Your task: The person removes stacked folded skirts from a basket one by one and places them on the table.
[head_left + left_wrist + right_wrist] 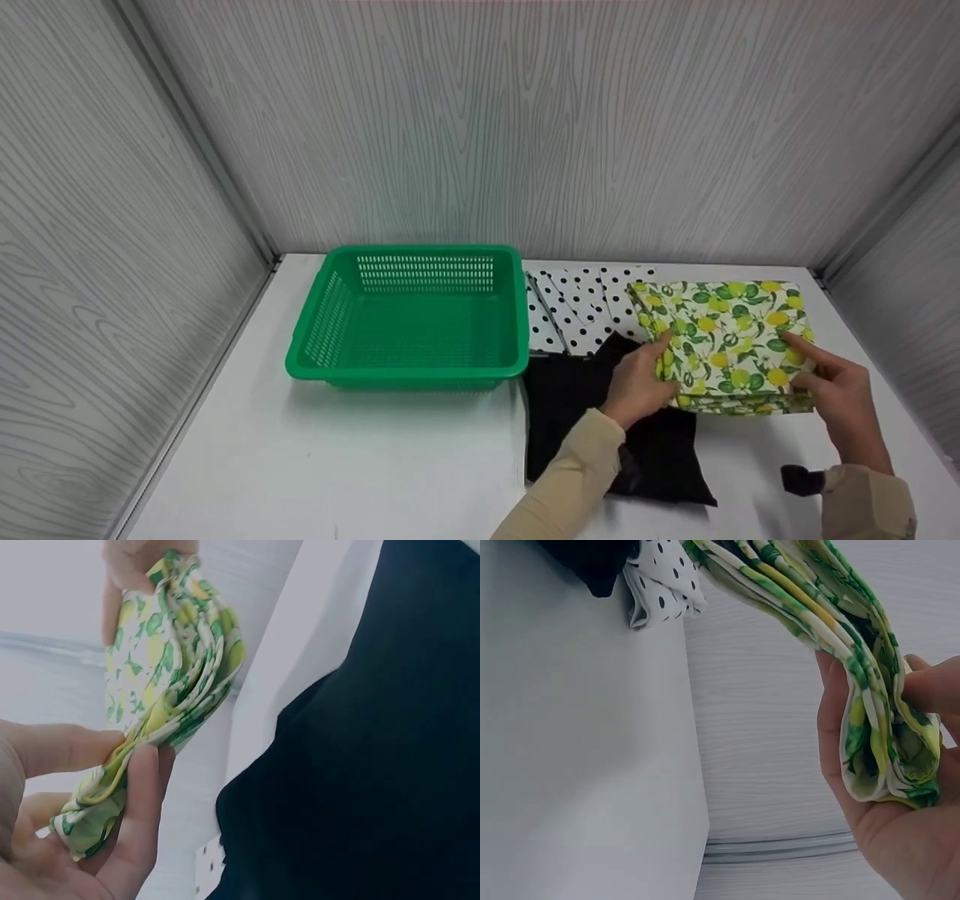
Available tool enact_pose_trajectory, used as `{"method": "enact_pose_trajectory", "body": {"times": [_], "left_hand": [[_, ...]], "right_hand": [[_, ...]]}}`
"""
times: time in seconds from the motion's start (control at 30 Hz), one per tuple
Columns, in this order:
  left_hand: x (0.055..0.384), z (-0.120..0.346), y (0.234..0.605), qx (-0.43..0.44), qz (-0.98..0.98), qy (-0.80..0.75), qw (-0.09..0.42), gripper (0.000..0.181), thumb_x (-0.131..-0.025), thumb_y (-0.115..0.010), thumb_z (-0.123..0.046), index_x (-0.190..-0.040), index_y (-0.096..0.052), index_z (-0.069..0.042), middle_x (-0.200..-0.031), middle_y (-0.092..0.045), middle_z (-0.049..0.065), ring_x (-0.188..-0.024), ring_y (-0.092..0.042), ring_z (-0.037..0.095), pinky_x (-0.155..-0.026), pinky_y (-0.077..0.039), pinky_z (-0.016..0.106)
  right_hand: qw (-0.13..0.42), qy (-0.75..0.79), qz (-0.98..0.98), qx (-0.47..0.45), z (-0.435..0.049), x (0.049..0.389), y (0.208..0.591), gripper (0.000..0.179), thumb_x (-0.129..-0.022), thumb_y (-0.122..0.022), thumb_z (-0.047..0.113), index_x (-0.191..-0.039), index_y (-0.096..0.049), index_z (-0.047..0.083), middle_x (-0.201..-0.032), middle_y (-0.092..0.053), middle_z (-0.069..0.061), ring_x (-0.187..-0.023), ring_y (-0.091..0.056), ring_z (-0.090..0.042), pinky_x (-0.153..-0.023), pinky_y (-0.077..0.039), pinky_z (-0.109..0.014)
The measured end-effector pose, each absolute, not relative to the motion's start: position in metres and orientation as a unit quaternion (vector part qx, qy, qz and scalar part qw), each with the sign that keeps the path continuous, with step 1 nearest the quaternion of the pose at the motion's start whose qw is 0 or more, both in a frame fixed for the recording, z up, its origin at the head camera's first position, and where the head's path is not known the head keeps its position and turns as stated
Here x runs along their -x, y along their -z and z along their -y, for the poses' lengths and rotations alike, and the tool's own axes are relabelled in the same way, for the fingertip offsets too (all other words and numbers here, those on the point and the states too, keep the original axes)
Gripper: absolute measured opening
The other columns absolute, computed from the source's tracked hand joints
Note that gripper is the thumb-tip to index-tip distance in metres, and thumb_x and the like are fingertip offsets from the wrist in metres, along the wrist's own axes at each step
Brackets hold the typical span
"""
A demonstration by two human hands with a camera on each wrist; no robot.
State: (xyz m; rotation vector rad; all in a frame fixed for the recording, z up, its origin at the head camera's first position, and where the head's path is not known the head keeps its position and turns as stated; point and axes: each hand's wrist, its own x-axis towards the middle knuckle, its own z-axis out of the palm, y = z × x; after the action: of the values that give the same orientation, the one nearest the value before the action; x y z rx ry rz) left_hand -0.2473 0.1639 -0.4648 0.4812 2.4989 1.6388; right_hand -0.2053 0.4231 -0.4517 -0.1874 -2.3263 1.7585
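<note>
A folded cloth with a lemon print is held above the right side of the table by both hands. My left hand pinches its left edge, thumb on one face and fingers on the other, as the left wrist view shows. On the opposite edge my right hand grips the cloth, its layers stacked between thumb and fingers in the right wrist view. Below and to the left lies a black cloth, partly hidden by my left forearm. Behind it is a white cloth with black dots, partly covered.
A green plastic basket with slotted walls stands left of the cloths, close to the back wall. Panels also rise at the left and right of the white table.
</note>
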Motion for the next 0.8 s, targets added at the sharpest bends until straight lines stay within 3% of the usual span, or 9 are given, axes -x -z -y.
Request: {"method": "enact_pose_trajectory", "body": {"times": [0.17,0.23,0.3,0.4,0.53,0.63,0.8], "left_hand": [[0.239,-0.181,0.472,-0.167,-0.834,-0.524,0.052,0.081,-0.082,-0.071,0.011,-0.153,-0.047,-0.018,-0.148,-0.052,-0.004,-0.071,-0.053,0.009,-0.051,-0.038,0.017],[0.234,-0.188,0.476,-0.177,-0.839,-0.512,0.051,0.081,-0.081,-0.071,0.012,-0.153,-0.047,-0.016,-0.147,-0.053,-0.005,-0.077,-0.054,0.005,-0.053,-0.037,0.016],[0.228,-0.194,0.481,-0.187,-0.847,-0.494,0.048,0.08,-0.081,-0.071,0.012,-0.152,-0.048,-0.014,-0.146,-0.053,-0.004,-0.087,-0.056,0.002,-0.056,-0.037,0.015],[0.22,-0.203,0.488,-0.189,-0.856,-0.478,0.057,0.08,-0.081,-0.07,0.013,-0.152,-0.048,-0.014,-0.146,-0.053,-0.005,-0.077,-0.056,0.003,-0.053,-0.035,0.016],[0.214,-0.21,0.493,-0.204,-0.864,-0.454,0.078,0.08,-0.082,-0.071,0.011,-0.153,-0.046,-0.015,-0.148,-0.05,-0.008,-0.07,-0.052,0.005,-0.05,-0.034,0.017],[0.21,-0.213,0.497,-0.242,-0.867,-0.424,0.098,0.081,-0.084,-0.076,0.004,-0.155,-0.043,-0.014,-0.151,-0.048,-0.007,-0.099,-0.057,-0.002,-0.064,-0.041,0.011],[0.206,-0.217,0.506,-0.269,-0.859,-0.406,0.156,0.084,-0.084,-0.079,-0.003,-0.157,-0.038,-0.01,-0.154,-0.043,-0.007,-0.124,-0.047,-0.001,-0.089,-0.041,0.011]], "right_hand": [[0.101,-0.581,0.803,0.087,-0.435,0.196,0.457,0.063,-0.09,-0.053,-0.014,-0.142,-0.059,0.021,-0.1,-0.057,0.018,-0.084,-0.05,-0.003,-0.062,-0.044,-0.019],[0.077,-0.576,0.807,0.105,-0.442,0.194,0.461,0.063,-0.091,-0.053,-0.012,-0.144,-0.056,0.023,-0.121,-0.06,0.011,-0.096,-0.05,-0.003,-0.068,-0.045,-0.017],[0.047,-0.567,0.813,0.126,-0.448,0.192,0.465,0.064,-0.092,-0.053,-0.009,-0.147,-0.051,0.023,-0.144,-0.053,0.007,-0.114,-0.048,-0.008,-0.073,-0.045,-0.015],[0.01,-0.528,0.836,0.153,-0.457,0.189,0.471,0.065,-0.093,-0.053,-0.004,-0.152,-0.042,0.022,-0.162,-0.029,-0.006,-0.135,-0.036,-0.017,-0.079,-0.043,-0.014],[0.015,-0.505,0.847,0.169,-0.464,0.183,0.48,0.066,-0.09,-0.052,-0.004,-0.153,-0.042,0.016,-0.161,-0.031,-0.016,-0.122,-0.04,-0.024,-0.074,-0.044,-0.021],[0.02,-0.503,0.846,0.174,-0.468,0.181,0.485,0.067,-0.089,-0.051,-0.005,-0.153,-0.04,0.009,-0.161,-0.03,-0.022,-0.109,-0.039,-0.025,-0.07,-0.046,-0.027],[-0.014,-0.511,0.836,0.2,-0.474,0.18,0.49,0.07,-0.088,-0.051,-0.005,-0.154,-0.038,0.013,-0.162,-0.018,-0.024,-0.136,-0.034,-0.035,-0.074,-0.045,-0.023]]}}
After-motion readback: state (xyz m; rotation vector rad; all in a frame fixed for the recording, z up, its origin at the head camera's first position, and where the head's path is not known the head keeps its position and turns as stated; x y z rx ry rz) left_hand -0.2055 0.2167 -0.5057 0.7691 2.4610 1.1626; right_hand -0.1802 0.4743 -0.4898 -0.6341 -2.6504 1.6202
